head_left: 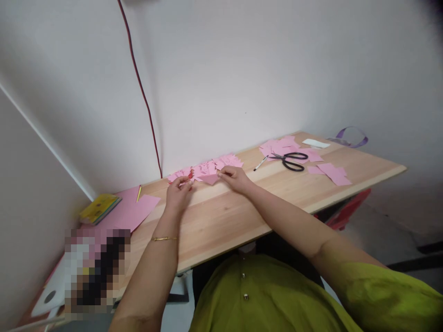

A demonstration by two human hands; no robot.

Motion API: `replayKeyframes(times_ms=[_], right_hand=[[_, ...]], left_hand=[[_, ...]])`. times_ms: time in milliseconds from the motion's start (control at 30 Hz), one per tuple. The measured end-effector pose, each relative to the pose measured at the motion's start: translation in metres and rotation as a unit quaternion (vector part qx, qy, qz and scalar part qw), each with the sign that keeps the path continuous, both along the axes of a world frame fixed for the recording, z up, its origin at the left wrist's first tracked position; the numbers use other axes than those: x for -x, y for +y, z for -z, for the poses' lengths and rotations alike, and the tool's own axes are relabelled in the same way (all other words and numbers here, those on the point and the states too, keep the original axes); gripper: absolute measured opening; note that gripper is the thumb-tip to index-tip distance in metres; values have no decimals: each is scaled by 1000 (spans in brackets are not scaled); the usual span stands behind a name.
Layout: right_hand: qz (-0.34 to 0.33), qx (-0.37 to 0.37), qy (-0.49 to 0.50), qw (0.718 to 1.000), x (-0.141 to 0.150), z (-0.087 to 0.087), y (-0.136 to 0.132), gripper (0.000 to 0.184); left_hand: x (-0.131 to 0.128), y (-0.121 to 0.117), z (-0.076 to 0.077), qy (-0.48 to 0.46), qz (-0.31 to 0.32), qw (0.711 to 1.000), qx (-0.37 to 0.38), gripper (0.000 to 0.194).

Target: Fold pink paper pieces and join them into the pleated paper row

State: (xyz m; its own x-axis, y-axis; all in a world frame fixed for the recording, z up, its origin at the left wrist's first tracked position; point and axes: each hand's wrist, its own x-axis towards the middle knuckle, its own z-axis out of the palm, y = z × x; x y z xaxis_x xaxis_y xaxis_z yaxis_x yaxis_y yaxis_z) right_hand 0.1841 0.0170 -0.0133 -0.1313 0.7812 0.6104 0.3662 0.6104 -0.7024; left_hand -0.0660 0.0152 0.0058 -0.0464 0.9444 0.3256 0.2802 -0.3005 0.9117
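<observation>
A folded piece of pink paper [209,179] is stretched between my two hands, just above the wooden table near the wall. My right hand [237,179] pinches its right end between thumb and fingers. At the left end, my left hand [177,196] has its fingers curled together on the paper's edge; the exact contact is small and partly hidden. Right behind the hands lies a row of cut and crinkled pink paper pieces [230,160] along the wall. A small red spot shows by my left fingertips, too small to name.
Scissors with black handles [294,161] and a marker [260,163] lie to the right, among pink paper scraps [335,174]. A white strip [315,143] sits farther back. On the left are large pink sheets [147,207], a yellow pencil [139,193] and a yellow book [100,208].
</observation>
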Motion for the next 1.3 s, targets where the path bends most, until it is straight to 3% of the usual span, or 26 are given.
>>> replayKeyframes(times_ms=[100,233,367,467,600,800,1033,1300], right_hand=[[-21,1,7,1000,5,1,-2,22],[-49,16,1,999,11,3,-5,21],[-39,13,-12,999,11,4,-5,18],[14,-59,-27,998,11,2,-5,21],[45,-147,-103,983,17,-3,-12,27],[38,-133,-189,972,34,-4,-23,15],[41,-84,-184,979,34,-7,-19,11],[34,-28,-135,990,4,-4,-2,10]], left_hand=[[-14,-3,5,-94,62,992,49,44],[-23,-6,8,-121,86,986,69,32],[-22,-8,5,-43,86,995,30,21],[-23,-11,3,62,49,996,-44,16],[-29,-19,0,170,27,975,-139,16],[-39,-27,-2,251,74,944,-199,15],[-41,-26,-6,258,90,946,-177,14],[-11,-17,-16,192,27,978,-71,18]])
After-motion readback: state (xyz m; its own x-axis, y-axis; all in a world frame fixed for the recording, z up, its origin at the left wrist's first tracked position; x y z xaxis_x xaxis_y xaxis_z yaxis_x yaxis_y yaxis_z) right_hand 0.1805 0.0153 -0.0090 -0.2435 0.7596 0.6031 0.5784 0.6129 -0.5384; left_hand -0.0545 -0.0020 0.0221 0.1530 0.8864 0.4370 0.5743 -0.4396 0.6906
